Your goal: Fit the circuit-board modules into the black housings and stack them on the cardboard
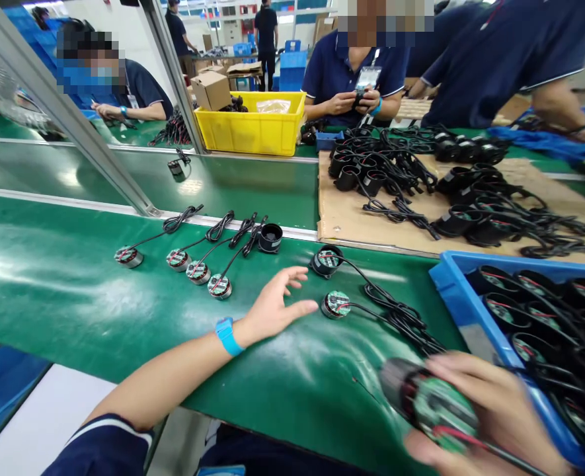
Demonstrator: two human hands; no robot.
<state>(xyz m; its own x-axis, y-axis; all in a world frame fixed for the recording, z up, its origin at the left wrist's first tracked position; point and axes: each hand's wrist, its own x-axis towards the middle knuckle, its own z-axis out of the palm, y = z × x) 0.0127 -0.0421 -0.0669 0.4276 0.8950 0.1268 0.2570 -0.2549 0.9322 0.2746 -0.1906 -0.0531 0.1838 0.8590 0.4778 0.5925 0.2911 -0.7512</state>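
Observation:
My left hand (275, 305) reaches over the green bench with its fingers spread, holding nothing. Just beyond its fingertips lie a black round housing with a green circuit board inside (326, 260) and a small round motor with a circuit board on top (336, 304), both with black cables. At the lower right, my right hand (500, 403) grips a round motor with a green circuit board (441, 406) and red wires; hand and motor are smeared by motion. Left of my left hand stand several similar corded motors (197, 272), with an upright black housing (270, 238) behind them.
A blue bin (451, 277) full of corded housings stands at the right. Behind it, cardboard (334, 221) carries several black housings with cables. A yellow crate (250, 132) and a metal post (108, 145) stand farther back. Co-workers (354, 79) sit across the bench.

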